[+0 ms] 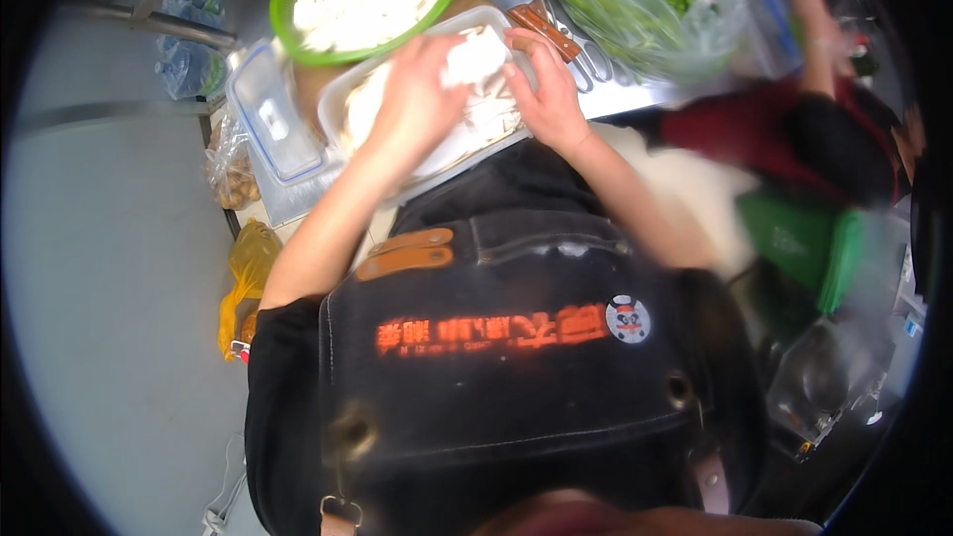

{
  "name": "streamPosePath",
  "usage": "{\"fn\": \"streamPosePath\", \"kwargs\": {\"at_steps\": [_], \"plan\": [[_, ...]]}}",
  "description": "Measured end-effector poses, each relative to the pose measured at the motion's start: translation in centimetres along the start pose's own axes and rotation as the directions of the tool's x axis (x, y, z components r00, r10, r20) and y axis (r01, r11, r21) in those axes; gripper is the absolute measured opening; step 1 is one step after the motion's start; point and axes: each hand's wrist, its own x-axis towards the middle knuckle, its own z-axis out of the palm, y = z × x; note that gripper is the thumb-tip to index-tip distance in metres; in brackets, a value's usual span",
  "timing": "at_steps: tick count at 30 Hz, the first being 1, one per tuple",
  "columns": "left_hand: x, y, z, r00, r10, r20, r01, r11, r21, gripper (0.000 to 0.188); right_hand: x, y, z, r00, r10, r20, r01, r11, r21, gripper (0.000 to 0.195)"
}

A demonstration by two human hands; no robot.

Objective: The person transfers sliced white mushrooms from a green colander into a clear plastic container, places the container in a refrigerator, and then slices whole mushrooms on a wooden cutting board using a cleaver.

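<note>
A translucent plastic food container (327,115) in front of me holds many white, thinly cut food pieces (495,115). My left hand (421,93) reaches into it, with a bright white clump of pieces (476,58) between its thumb and fingers. At the container's right end is my right hand (551,93), its thumb and fingertips bent over the rim towards the clump. Whether they grip the rim or a piece cannot be made out. Just beyond, a green plastic basket (279,22) is heaped with similar white pieces. A clip-on lid (272,115) lies left of the container.
A cleaver (543,30) with a wooden handle and scissors (592,63) lie beyond my right hand, near a plastic bag of green peppers (633,7). Another person's arm (815,30) is at the right, above a green bin (797,238). Bagged goods (234,171) sit at the left edge.
</note>
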Motion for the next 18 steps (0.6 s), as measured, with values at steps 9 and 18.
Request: {"fn": "streamPosePath", "kwargs": {"at_steps": [9,18], "plan": [[-3.3,0.7,-1.1,0.985,0.100,0.137,-0.144,0.922,0.359,0.073,1.0,-2.3,0.3,0.946,-0.192,0.260,0.258,0.934,-0.248,0.047],[-3.5,0.4,-1.7,0.974,0.159,0.159,-0.194,0.954,0.230,0.065,0.7,-2.5,0.3,0.958,-0.157,0.240,0.210,0.954,-0.215,0.052]]}}
